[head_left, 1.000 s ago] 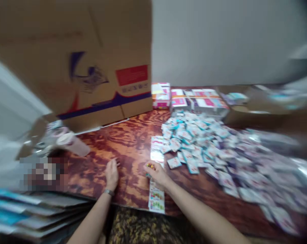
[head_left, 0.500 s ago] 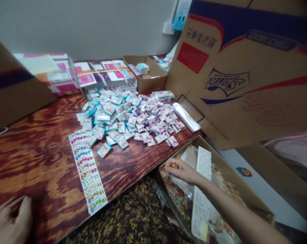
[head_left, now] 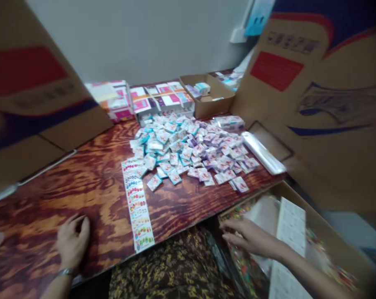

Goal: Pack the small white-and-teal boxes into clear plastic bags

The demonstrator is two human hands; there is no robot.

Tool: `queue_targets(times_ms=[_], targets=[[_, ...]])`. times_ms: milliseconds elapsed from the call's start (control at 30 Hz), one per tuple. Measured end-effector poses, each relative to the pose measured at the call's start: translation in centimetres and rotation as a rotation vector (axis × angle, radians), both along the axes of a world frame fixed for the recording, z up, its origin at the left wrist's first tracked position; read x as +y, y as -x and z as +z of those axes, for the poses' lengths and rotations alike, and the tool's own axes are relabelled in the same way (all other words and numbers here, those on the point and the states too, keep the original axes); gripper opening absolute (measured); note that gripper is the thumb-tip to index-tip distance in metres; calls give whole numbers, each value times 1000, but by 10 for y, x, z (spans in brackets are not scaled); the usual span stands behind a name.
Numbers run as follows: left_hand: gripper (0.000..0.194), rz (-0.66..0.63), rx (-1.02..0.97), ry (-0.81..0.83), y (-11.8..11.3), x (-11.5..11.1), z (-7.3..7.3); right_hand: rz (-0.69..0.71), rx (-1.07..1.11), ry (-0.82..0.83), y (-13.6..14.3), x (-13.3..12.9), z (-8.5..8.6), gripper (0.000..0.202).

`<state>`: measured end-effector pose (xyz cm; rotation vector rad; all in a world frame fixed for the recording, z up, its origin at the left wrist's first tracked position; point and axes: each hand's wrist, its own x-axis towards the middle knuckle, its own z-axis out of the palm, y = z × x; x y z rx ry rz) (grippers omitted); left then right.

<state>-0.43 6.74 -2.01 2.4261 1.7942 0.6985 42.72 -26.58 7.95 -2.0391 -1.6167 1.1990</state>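
Observation:
My left hand (head_left: 72,242) rests on the wooden table at the lower left, thumb and forefinger apart, nothing in it. Over the near left part of an open carton (head_left: 289,189) of small colourful pieces hangs my right hand (head_left: 248,236), its fingers loosely bent and blurred; whether it holds anything is hidden. Between my hands, a long strip of colourful stickers (head_left: 138,207) lies at the table's front edge. Beyond it spreads a pile of small white, teal and purple boxes (head_left: 177,146). A white printed strip (head_left: 292,224) lies across the carton.
Large cardboard flaps stand at left (head_left: 47,99) and right (head_left: 325,104). Printed packages (head_left: 161,97) and a low cardboard tray (head_left: 211,108) sit at the back. A clear plastic roll (head_left: 264,153) lies by the table's right edge.
The view has swung left. The colourful pieces seen in my right hand before no longer show, and its fingers look looser. My left hand, now fully in view, remains on the table.

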Motion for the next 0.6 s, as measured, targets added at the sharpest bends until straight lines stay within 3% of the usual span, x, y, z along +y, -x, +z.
queue_targets(times_ms=[100, 233, 400, 500, 600], targets=[[39, 13, -21, 0, -3, -5, 1, -6, 204, -104, 23, 48, 5, 24], [37, 73, -186, 75, -6, -8, 3, -1, 436, -126, 66, 105, -17, 26], [34, 144, -361, 169, -14, -17, 10, -358, 709, 22, 113, 157, -56, 41], [38, 175, -465, 264, -34, -34, 11, -470, 813, 74, 129, 177, -63, 50], [43, 104, -608, 466, -68, -48, 13, -463, 855, 54, 139, 190, -58, 44]])
